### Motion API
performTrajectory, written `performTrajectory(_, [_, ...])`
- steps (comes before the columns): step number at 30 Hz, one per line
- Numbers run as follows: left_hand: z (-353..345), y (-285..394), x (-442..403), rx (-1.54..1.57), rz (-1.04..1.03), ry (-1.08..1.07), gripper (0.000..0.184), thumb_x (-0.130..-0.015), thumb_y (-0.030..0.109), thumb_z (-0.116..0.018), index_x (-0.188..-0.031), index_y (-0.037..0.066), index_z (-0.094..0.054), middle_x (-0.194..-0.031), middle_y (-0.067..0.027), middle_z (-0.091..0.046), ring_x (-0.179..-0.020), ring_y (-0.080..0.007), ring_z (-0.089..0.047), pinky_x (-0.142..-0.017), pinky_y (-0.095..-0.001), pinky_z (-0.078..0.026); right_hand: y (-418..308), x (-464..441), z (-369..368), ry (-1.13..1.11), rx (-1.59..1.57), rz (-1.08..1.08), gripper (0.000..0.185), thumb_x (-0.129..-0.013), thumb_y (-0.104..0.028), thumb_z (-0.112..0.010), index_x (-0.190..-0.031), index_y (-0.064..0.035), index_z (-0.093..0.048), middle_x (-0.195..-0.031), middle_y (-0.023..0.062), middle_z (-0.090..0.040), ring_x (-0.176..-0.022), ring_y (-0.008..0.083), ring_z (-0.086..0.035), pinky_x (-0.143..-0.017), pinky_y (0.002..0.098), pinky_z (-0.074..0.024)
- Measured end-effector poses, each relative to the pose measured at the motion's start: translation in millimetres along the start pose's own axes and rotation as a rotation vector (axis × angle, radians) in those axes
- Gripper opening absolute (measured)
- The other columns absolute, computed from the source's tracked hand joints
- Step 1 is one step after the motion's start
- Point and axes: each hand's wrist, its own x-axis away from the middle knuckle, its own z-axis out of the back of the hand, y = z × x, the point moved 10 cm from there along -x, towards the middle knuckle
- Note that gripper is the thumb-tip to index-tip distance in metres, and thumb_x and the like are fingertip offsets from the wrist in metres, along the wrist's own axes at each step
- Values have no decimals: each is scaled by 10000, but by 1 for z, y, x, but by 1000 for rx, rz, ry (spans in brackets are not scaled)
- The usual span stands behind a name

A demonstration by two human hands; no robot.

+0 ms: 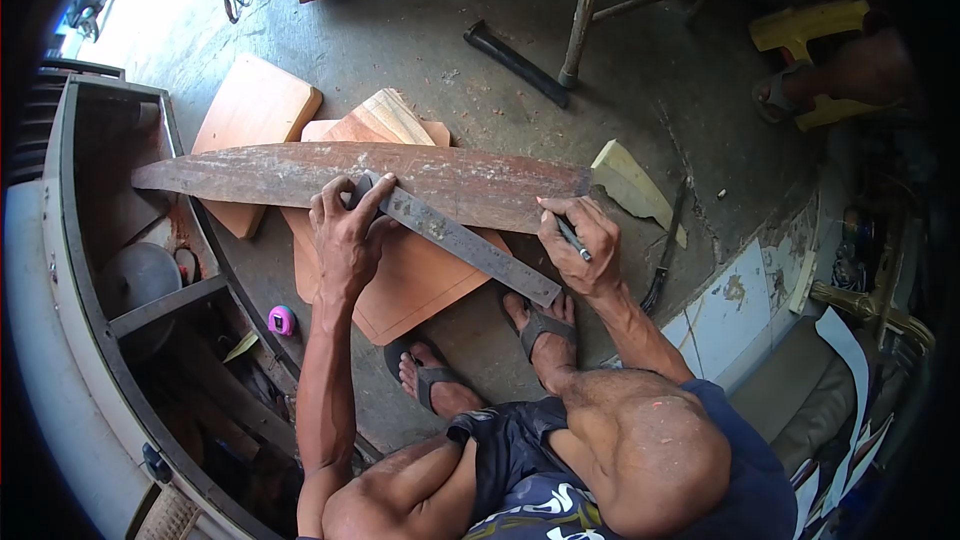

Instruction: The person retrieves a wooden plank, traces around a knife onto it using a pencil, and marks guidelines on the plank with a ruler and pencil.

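Your left hand has its thumb and fingers closed around the dark stock end of a flat grey metal try square, whose blade slants across the near edge of the long, tapered, weathered brown wooden board. Your right hand pinches a slim dark marker pen by the board's wider end. The board lies over flat reddish-brown wooden panels, its pointed tip reaching the grey metal-framed cabinet.

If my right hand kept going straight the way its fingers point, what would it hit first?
Your right hand would probably meet the long brown board first. The fingertips look right at its near edge, though touch and depth are unclear.
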Motion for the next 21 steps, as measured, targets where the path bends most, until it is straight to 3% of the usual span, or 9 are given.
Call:
performTrajectory(3, [1, 1, 0, 5, -14, 7, 619, -816, 175, -849, -1410, 278, -707, -1289, -161, -524, -1182, -366, -508, -1062, -496, -425, 1, 2, 1, 8, -7, 5, 147, -920, -3, -703, -1060, 41, -714, -921, 179, -725, -805, 350, -698, -739, 424, -550])
performTrajectory(11, [1, -1, -1, -2, -14, 6, 625, -823, 178, -843, -1421, 287, -695, -1298, -162, -519, -1192, -367, -507, -1065, -498, -422, 2, 1, 3, -11, -7, -17, 127, -901, 17, -697, -1024, 47, -700, -915, 172, -714, -803, 356, -694, -730, 432, -549])
performTrajectory(13, [-2, -1, 2, 10, -5, -2, 625, -826, 183, -841, -1423, 290, -693, -1299, -162, -518, -1194, -368, -506, -1067, -497, -420, -3, 4, 2, 0, 46, 78, 121, -896, 23, -694, -1014, 51, -700, -929, 169, -716, -797, 349, -693, -718, 432, -547])
performTrajectory(21, [-1, -3, 2, 18, 9, 3, 585, -847, 199, -836, -1402, 323, -701, -1305, -137, -512, -1159, -359, -497, -1045, -491, -429, -5, 2, 5, -14, 22, 19, 126, -891, 26, -680, -1011, 43, -712, -898, 155, -714, -780, 330, -691, -696, 426, -544])
